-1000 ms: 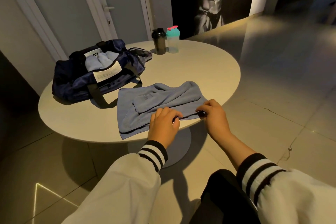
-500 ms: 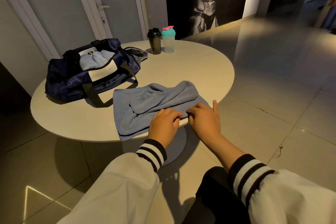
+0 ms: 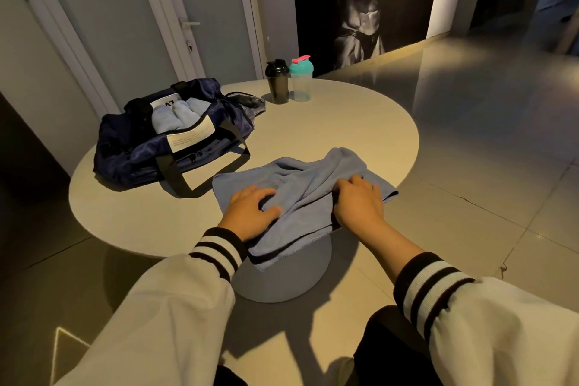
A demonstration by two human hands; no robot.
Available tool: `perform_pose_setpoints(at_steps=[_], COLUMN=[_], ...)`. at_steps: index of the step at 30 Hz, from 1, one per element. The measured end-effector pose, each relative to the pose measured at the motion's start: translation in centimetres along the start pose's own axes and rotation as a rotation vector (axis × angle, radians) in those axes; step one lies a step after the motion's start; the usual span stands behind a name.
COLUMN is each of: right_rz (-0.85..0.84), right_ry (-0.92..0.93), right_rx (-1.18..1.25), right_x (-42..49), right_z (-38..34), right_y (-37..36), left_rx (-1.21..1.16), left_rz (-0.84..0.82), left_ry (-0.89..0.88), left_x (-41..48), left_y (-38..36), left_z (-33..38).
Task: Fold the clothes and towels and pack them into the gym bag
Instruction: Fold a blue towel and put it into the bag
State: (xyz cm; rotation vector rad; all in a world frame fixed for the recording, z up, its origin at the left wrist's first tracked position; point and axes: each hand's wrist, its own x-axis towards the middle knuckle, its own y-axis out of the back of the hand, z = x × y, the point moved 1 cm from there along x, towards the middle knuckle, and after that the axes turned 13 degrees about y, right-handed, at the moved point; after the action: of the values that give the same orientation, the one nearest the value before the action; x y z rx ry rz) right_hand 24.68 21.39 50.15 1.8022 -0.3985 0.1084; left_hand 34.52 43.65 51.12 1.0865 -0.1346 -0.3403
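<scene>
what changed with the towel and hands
Both hands left the near edge of the towel and moved onto it: left hand rests on top, right hand grips a fold. The towel slid toward the person, overhanging the table. Gym bag, black shaker, teal shaker stayed.

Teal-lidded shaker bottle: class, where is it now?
Head view: the teal-lidded shaker bottle stands at the table's far edge, just right of the black shaker bottle.
</scene>
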Motion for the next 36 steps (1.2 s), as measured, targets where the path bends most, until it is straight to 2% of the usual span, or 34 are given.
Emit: perform_pose_setpoints(at_steps=[3,5,7,9,11,12,14,16,18,20,22,26,28,30,33,36], right_rz=[0.034,-0.013,-0.092,-0.037,0.081,0.094,0.017,-0.058,-0.024,0.053,0.123,0.187,0.216,0.273,0.3,0.272], right_ry=[0.107,0.2,0.199,0.154,0.145,0.148,0.173,0.195,0.194,0.161,0.111,0.103,0.134,0.144,0.151,0.17], right_rx=[0.078,0.184,0.176,0.139,0.11,0.112,0.145,0.183,0.232,0.254,0.258,0.286,0.325,0.38,0.379,0.31], right_x=[1.9,2.8,3.5,4.3,5.2,5.6,6.5,7.1,7.7,8.5,9.2,9.4,9.3,9.3,9.1,9.0], right_z=[-1.9,-3.2,-3.7,-3.3,-3.0,-2.9,-3.2,-3.4,-2.9,-2.0,-1.0,0.4,1.0,1.4,1.8,2.1], right_y=[-0.1,-0.6,-1.5,-2.0,-2.2,-2.3,-2.3,-2.3,-2.1,-1.7,-1.5,-2.0,-2.6,-2.9,-3.2,-3.7], left_rx=[-0.045,-0.162,-0.336,-0.461,-0.476,-0.426,-0.227,-0.08,-0.075,-0.146,-0.232,-0.284,-0.23,-0.116,-0.139,-0.174], left_rz=[-0.037,0.029,0.134,0.28,0.337,0.311,0.228,0.211,0.227,0.158,0.004,-0.197,-0.306,-0.325,-0.251,0.088], left_ry=[-0.053,-0.075,-0.068,-0.013,0.075,0.107,0.132,0.093,-0.034,-0.137,-0.143,-0.106,-0.13,-0.172,-0.207,-0.146], left_x=[0.0,0.1,0.4,1.0,1.8,2.2,2.9,3.8,5.0,6.8,8.7,11.7,12.5,13.0,14.1,16.2], left_y=[-0.4,-0.2,0.5,1.1,1.3,1.3,1.1,1.5,2.1,2.3,2.0,0.2,-0.8,-1.3,-1.3,-0.9], left_z=[-0.2,-0.2,-0.7,-1.5,-2.4,-2.6,-2.6,-1.6,0.2,2.3,4.1,6.7,7.7,8.5,9.4,9.0])
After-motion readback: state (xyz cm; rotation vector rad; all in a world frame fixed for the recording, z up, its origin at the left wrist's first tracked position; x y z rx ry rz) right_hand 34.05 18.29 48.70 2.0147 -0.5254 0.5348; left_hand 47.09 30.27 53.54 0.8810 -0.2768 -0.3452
